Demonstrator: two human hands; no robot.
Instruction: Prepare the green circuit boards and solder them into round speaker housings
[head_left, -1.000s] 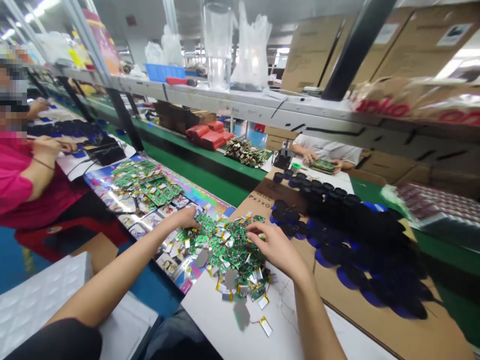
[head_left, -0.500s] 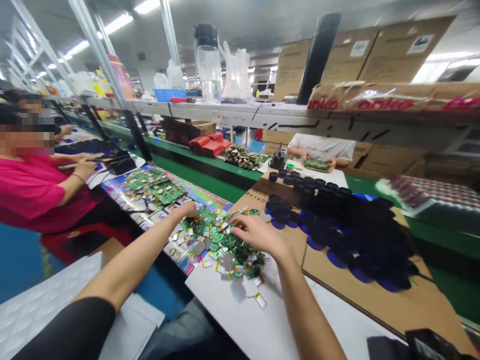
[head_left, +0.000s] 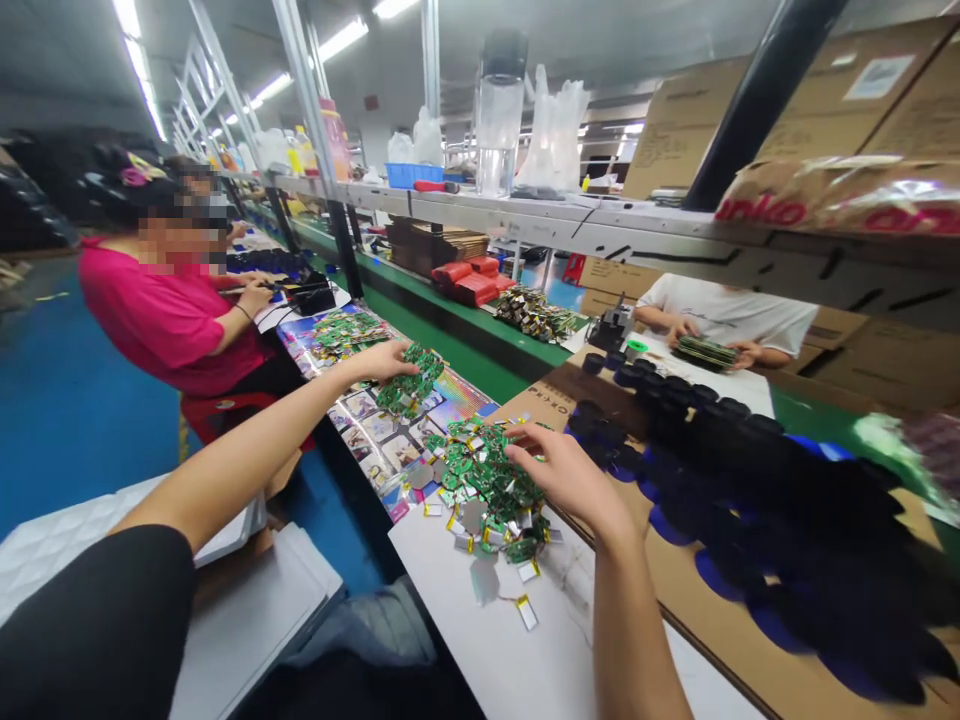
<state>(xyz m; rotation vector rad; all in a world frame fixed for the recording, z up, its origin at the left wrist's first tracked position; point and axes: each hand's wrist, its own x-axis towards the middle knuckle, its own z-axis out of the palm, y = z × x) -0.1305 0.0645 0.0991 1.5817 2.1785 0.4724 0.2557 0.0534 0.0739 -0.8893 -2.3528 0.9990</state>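
A green panel of circuit boards (head_left: 411,382) is in my left hand (head_left: 386,362), whose fingers are closed on its upper left edge. It stands tilted over the picture-printed mat. Closer to me lies a heap of small green circuit boards (head_left: 480,465), mixed with silvery battery cells with yellow tape. My right hand (head_left: 566,470) rests at the heap's right side, fingers curved and apart from the thumb, holding nothing that I can see. One loose battery cell (head_left: 526,612) lies on the white board (head_left: 480,650) nearer me.
Many dark round parts with blue rims (head_left: 720,480) cover the cardboard (head_left: 675,570) on the right. Another board pile (head_left: 345,333) lies beyond my left hand. Co-workers sit at left and across the green belt (head_left: 420,322). A metal shelf (head_left: 600,220) spans above.
My view has turned left. My left hand has come away from the heap with a board panel in it, leaving more of the mat showing. My right hand stays by the heap.
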